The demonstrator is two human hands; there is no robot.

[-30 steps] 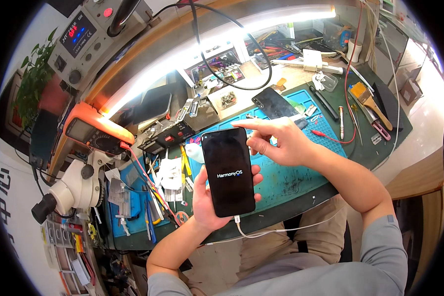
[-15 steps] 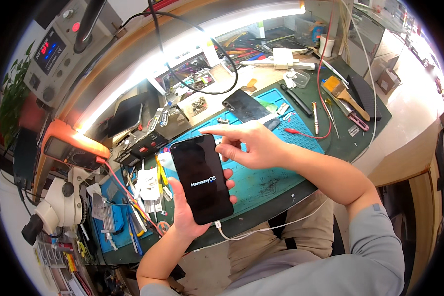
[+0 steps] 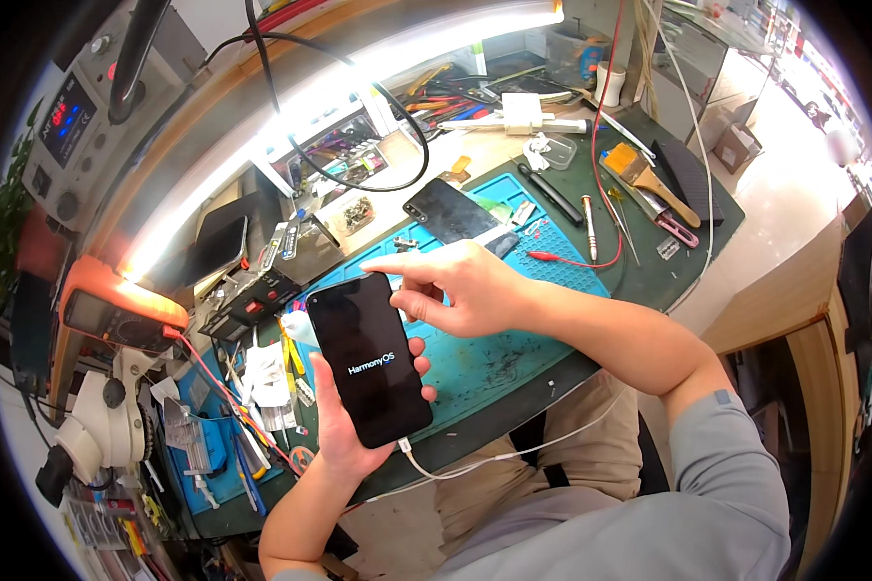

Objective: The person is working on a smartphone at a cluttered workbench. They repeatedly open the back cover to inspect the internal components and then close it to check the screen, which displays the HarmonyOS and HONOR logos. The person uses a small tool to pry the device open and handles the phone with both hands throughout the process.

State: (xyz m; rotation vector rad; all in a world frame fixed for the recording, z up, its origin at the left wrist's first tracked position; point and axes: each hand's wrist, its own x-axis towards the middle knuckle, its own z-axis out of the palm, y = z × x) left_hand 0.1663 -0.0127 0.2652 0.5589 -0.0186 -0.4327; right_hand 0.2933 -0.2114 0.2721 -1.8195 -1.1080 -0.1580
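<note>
My smartphone (image 3: 368,363) hides much of my left hand (image 3: 345,432). At seven o'clock, the edge cuts off my left sleeve (image 3: 305,573); at ten, a leafy plant (image 3: 12,189). At twelve o'clock from the smartphone, the little bits (image 3: 357,211) are too tiny to tell.

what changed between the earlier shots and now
The view itself moved: the whole scene slid left in the picture and tilted slightly counterclockwise, the phone with it. Nothing was taken hold of or let go. The left hand still holds the phone, white cable plugged into its lower end; the right hand stays by its top right corner.
</note>
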